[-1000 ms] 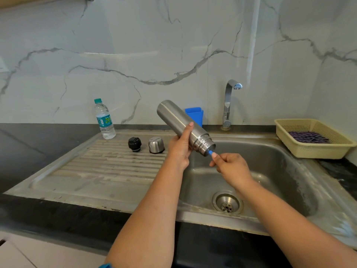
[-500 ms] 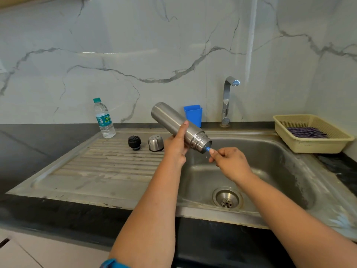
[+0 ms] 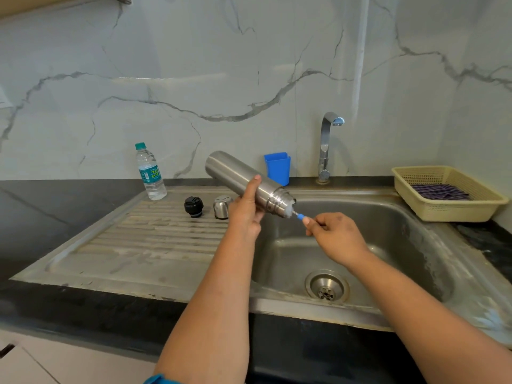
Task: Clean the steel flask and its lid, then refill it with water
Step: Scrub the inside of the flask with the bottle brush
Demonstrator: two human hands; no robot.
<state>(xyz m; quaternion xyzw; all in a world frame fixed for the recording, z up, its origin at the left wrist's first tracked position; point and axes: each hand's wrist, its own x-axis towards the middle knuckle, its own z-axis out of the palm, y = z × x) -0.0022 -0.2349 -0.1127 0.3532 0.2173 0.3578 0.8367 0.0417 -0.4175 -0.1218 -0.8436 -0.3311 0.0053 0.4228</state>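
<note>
Two hands at work: left hand (image 3: 245, 214) grips the flask (image 3: 243, 181), tilted mouth-down over the sink (image 3: 388, 217). Right hand (image 3: 336, 236) pinches a blue brush handle (image 3: 300, 216) at the mouth. Lid (image 3: 222, 207) and stopper (image 3: 193, 206) sit left of the left grip.

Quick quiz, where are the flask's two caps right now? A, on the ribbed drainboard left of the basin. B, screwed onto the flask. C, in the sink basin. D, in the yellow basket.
A: the black cap and the steel cap stand side by side on the drainboard, while the flask is held open-mouthed over the basin.
</note>
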